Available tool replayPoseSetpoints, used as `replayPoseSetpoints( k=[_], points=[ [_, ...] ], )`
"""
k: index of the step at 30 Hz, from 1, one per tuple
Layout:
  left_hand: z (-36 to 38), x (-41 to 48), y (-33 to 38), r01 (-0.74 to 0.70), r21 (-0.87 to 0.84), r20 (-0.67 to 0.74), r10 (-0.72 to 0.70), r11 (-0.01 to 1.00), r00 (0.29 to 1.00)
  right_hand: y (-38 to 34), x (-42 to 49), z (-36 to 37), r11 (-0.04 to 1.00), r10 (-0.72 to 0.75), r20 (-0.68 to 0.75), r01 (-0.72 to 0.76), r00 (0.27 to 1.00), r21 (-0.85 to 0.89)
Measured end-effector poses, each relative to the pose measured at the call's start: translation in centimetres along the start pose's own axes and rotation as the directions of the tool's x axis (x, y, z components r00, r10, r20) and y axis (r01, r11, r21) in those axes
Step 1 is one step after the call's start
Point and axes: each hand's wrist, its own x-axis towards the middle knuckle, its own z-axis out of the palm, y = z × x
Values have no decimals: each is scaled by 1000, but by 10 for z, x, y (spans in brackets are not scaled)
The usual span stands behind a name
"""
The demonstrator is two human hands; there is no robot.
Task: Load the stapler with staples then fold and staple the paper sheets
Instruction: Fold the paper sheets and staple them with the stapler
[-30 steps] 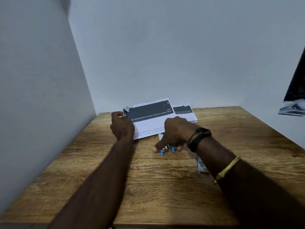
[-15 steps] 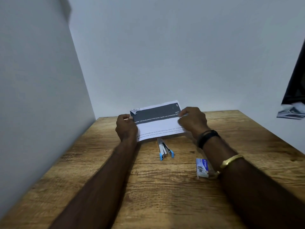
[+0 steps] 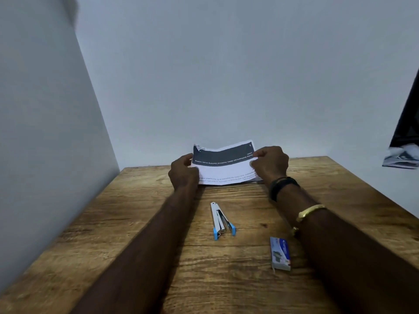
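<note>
The printed paper sheets [image 3: 224,165], white with a dark band across the top, stand tilted up at the far middle of the wooden table [image 3: 140,223]. My left hand [image 3: 183,172] pinches their left edge and my right hand [image 3: 269,164] pinches their right edge. The lower edge of the sheets rests on the table. A white and blue stapler [image 3: 221,220] lies on the table between my forearms, nearer to me than the sheets, and neither hand touches it. A small blue and white box of staples [image 3: 280,253] lies at the right, beside my right forearm.
A grey wall runs close behind the table and another wall borders its left side. At the far right edge of view hangs a dark object [image 3: 405,141] with pale printed material below it, off the table. The table's front edge lies near the frame bottom.
My right hand let go of the stapler, left it on the table, and moved up to pinch the right edge of the sheets. The sheets are now raised more upright between both hands.
</note>
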Motion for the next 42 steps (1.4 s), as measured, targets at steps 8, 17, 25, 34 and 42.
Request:
replayPoseSetpoints(
  k=[8, 17, 25, 34, 42],
  points=[
    [21, 18, -11, -62, 269, 63, 47, 961, 997, 15, 25, 22, 993, 32, -7, -32, 999, -109],
    [29, 24, -8, -20, 534, 105, -43, 845, 994, 18, 29, 32, 968, 56, 48, -43, 997, -247],
    [15, 3, 7, -123, 456, 101, 86, 881, 991, 5, 10, 20, 958, -99, 142, 133, 985, -255],
    [-10, -61, 28, -204, 556, 295, 38, 805, 955, -22, -53, -9, 911, -138, 299, 240, 944, -336],
    [-34, -110, 30, -195, 574, 351, -23, 795, 936, -29, -105, -45, 804, -148, 384, 337, 912, -490]
  ],
)
